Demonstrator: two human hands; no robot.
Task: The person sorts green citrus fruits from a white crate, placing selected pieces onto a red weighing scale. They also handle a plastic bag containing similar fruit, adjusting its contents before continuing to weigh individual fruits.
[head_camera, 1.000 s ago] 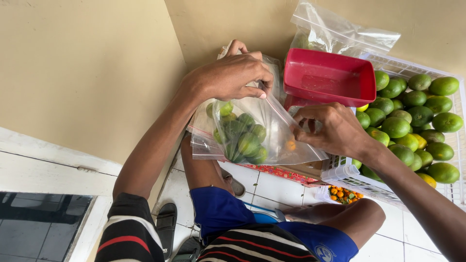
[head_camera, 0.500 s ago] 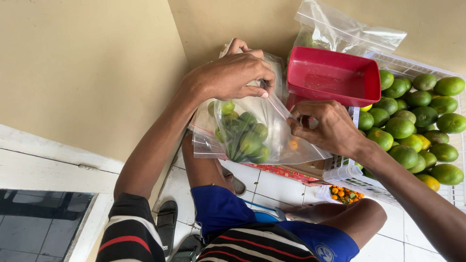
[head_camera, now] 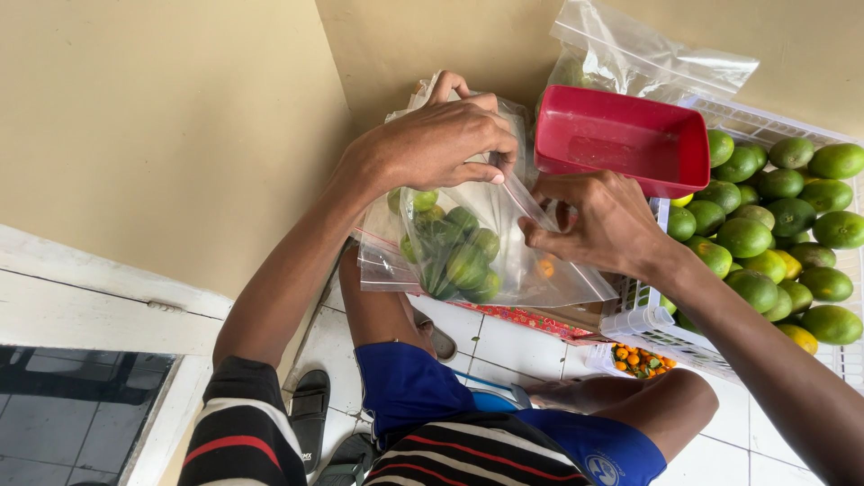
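In front of the cream wall, both hands hold a clear plastic bag full of green limes. The left hand has stayed on top of the bag, its fingers pinched shut on the bag's upper edge. The right hand has slid a little toward the left hand, and its fingers now pinch the bag's rim close beside them. So the bag's mouth looks more closed than a moment ago. The bag hangs in the air, between the hands, above the white tiled floor. A red plastic tub sits just past the right hand. A white basket of more green limes stands on the right. Dark sandals lie on the floor below.
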